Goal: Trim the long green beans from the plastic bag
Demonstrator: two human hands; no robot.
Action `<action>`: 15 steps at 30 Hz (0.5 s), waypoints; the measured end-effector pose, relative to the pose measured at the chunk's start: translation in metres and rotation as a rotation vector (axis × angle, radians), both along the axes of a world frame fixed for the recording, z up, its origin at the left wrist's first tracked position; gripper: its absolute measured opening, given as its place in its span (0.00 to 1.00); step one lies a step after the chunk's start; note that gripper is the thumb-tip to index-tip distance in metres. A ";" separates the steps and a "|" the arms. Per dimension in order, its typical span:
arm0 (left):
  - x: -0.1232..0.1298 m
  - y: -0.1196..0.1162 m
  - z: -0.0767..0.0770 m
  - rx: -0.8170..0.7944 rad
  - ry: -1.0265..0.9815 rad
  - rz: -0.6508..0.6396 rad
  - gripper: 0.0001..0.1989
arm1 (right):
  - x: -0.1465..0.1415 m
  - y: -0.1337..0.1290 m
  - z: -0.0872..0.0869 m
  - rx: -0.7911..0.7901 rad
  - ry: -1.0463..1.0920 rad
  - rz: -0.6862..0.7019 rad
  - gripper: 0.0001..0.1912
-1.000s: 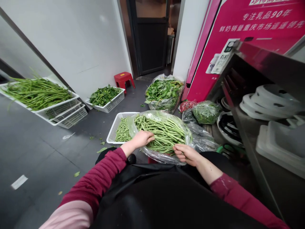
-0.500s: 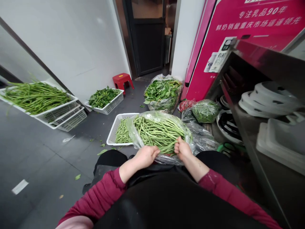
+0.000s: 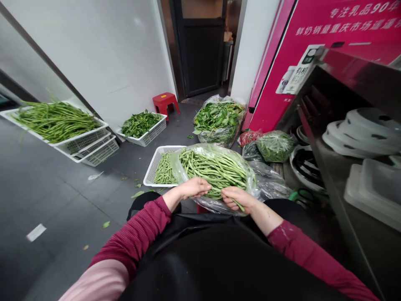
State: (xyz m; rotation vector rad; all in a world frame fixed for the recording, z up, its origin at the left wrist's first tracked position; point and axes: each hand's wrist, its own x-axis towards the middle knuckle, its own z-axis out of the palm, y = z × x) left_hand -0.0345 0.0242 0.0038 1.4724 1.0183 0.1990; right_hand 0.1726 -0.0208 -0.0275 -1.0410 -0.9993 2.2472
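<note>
Clear plastic is bunching around a big heap of long green beans (image 3: 216,167), and that bag (image 3: 176,165) is sitting right in front of the person's lap, just past the black apron (image 3: 200,259). Right hand (image 3: 235,198) is pinching one bean (image 3: 239,204) over the near edge of the heap, with its end poking out below the fingers toward the lower right. Left hand (image 3: 196,188) is hovering close beside it, thumb and fingertips pressed together, though I can't tell what, if anything, is sitting between them. White plastic basket (image 3: 149,173) of shorter bean pieces (image 3: 164,169) is resting on the floor to the left, the bag's edge overlapping its right side. Farther out, another white basket (image 3: 153,133) is holding leafy greens (image 3: 139,124) near a red stool (image 3: 164,100), and a stack of baskets (image 3: 100,152) on the far left is carrying a pile of long green stems (image 3: 58,121). Beyond the beans, more leaves (image 3: 219,115) are filling an open plastic bag (image 3: 216,138), with a smaller bag of greens (image 3: 275,146) sitting to its right, near the metal shelf (image 3: 360,79)
</note>
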 end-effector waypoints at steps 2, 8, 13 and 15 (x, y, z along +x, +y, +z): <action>0.002 -0.005 -0.006 -0.101 -0.106 0.002 0.19 | 0.000 0.002 -0.005 -0.016 -0.034 -0.101 0.20; 0.027 -0.030 -0.010 0.319 0.148 0.095 0.20 | -0.027 0.011 -0.025 0.035 -0.157 -0.570 0.21; 0.038 -0.047 0.016 0.674 0.341 -0.077 0.19 | -0.022 0.033 -0.032 0.027 -0.281 -0.827 0.20; 0.039 -0.046 0.024 0.742 0.382 -0.158 0.17 | -0.011 0.036 -0.028 0.006 -0.276 -0.748 0.19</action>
